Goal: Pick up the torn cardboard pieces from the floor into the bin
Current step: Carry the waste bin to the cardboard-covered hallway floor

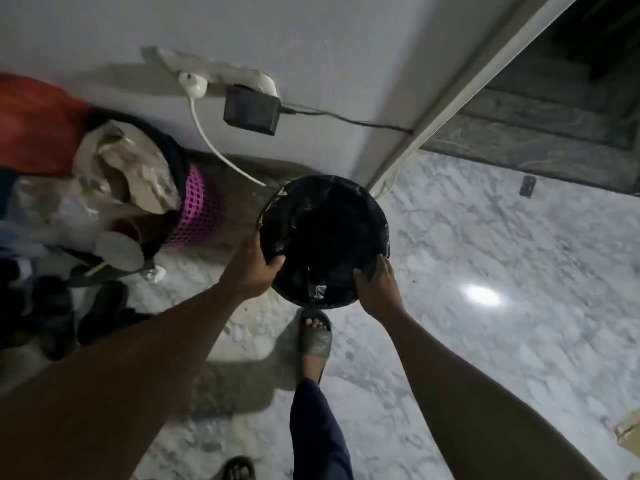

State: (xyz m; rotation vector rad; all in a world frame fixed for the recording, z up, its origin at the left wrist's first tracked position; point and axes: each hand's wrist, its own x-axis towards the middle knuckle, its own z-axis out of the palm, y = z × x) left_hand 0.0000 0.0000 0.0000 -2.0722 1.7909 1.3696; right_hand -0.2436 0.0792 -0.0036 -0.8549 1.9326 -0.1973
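Observation:
A round bin [323,216] lined with a black plastic bag stands on the marble floor near the wall corner. My left hand [251,268] grips its left rim, thumb over the edge. On the near right rim, my right hand [375,285] holds on with curled fingers. The inside of the bin is dark and I cannot tell what it holds. A piece of torn cardboard [628,433] lies at the right edge of the view.
A pink basket [197,209] stuffed with bags and cloth stands to the left, with shoes [100,306] in front of it. A power strip, adapter [251,110] and cables hang on the wall. My sandalled foot [314,336] is just below the bin. A doorway opens at the upper right.

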